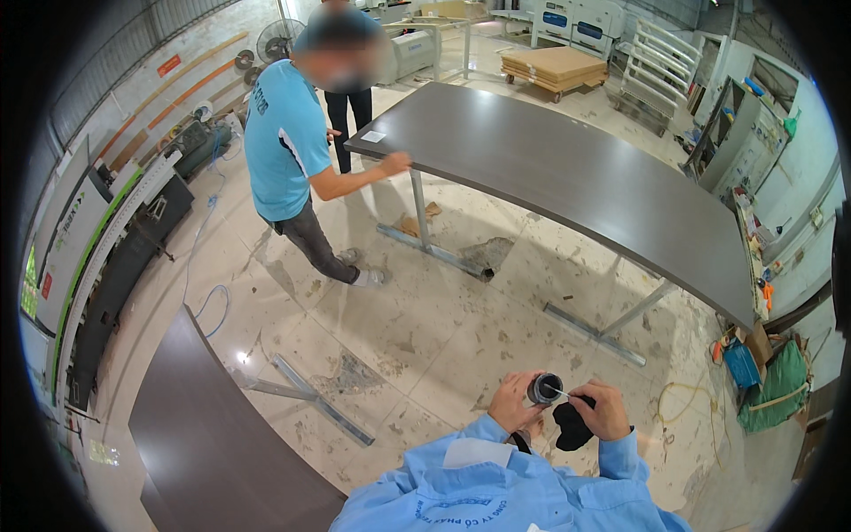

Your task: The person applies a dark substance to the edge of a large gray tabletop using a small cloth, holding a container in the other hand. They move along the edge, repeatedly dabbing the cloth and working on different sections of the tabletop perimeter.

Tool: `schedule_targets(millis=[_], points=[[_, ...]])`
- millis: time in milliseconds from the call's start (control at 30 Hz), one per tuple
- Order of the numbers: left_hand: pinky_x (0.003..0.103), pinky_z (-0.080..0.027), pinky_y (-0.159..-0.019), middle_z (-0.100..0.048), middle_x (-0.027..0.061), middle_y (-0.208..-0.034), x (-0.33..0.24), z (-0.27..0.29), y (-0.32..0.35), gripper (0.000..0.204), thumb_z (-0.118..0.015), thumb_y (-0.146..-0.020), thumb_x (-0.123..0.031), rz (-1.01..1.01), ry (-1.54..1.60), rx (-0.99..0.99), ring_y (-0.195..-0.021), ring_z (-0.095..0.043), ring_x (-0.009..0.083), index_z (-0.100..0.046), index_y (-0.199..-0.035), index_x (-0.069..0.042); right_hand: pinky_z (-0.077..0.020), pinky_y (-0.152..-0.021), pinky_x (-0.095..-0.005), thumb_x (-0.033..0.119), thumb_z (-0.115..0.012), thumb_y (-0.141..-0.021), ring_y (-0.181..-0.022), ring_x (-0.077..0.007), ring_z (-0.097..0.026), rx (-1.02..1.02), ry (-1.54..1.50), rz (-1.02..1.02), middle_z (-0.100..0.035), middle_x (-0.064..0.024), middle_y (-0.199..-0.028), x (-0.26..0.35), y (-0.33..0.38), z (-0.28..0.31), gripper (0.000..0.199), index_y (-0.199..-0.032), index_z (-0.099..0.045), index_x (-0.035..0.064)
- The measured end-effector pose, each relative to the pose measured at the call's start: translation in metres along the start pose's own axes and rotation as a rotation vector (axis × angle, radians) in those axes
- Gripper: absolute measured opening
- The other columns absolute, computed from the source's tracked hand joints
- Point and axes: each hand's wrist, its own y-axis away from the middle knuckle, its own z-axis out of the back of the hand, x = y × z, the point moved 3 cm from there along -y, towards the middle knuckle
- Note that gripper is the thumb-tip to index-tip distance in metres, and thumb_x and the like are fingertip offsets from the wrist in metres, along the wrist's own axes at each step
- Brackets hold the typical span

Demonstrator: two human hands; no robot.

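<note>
My left hand (512, 403) is closed around a small round jar (534, 390) with dark contents, its open mouth showing. In my right hand (605, 411) the fingers pinch a thin pale stick (559, 391), whose tip reaches into the mouth of the jar. A black cloth (573, 430) hangs bunched below the right-hand fingers, apparently held by the same hand. Both hands are close together in front of my light blue shirt, over the floor.
Ahead stands a long dark brown panel (532, 151) on metal trestles (434, 253). Another brown panel (204, 434) lies at lower left, near a metal stand (324, 403). A co-worker in a blue shirt (284, 142) touches the far panel's left end. Boards (554, 69) are stacked behind.
</note>
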Motion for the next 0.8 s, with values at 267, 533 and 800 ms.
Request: schedule_targets(millis=[267, 533, 800], points=[[0.040, -0.054, -0.089, -0.069, 0.0098, -0.121, 0.0023, 0.0013, -0.0033, 0.073, -0.095, -0.076, -0.027, 0.022, 0.012, 0.001, -0.104, -0.062, 0.0301, -0.063, -0.139, -0.010, -0.0551, -0.073, -0.0435, 0.010, -0.078, -0.087, -0.081, -0.0377, -0.071, 0.003, 0.003, 0.002, -0.071, -0.0166, -0.087, 0.0012, -0.0043, 0.0003, 0.012, -0.095, -0.079, 0.0018], [0.040, -0.054, -0.088, -0.069, 0.0091, -0.119, 0.0054, 0.0002, -0.0038, 0.074, -0.096, -0.075, -0.028, 0.004, 0.007, -0.020, -0.104, -0.061, 0.0295, -0.063, -0.140, -0.011, -0.0551, -0.073, -0.0435, 0.010, -0.077, -0.089, -0.083, -0.0381, -0.070, 0.028, -0.013, -0.003, -0.071, -0.0166, -0.088, -0.0002, -0.0072, -0.0006, 0.011, -0.096, -0.078, 0.0021], [0.041, -0.054, -0.091, -0.070, 0.0095, -0.121, 0.0036, -0.0007, -0.0044, 0.072, -0.096, -0.074, -0.025, 0.044, 0.002, -0.004, -0.110, -0.063, 0.0307, -0.065, -0.137, -0.011, -0.0553, -0.074, -0.0433, 0.009, -0.077, -0.089, -0.084, -0.0375, -0.070, 0.020, -0.024, -0.009, -0.071, -0.0157, -0.089, -0.0018, -0.0047, 0.0001, 0.009, -0.096, -0.077, 0.0037]])
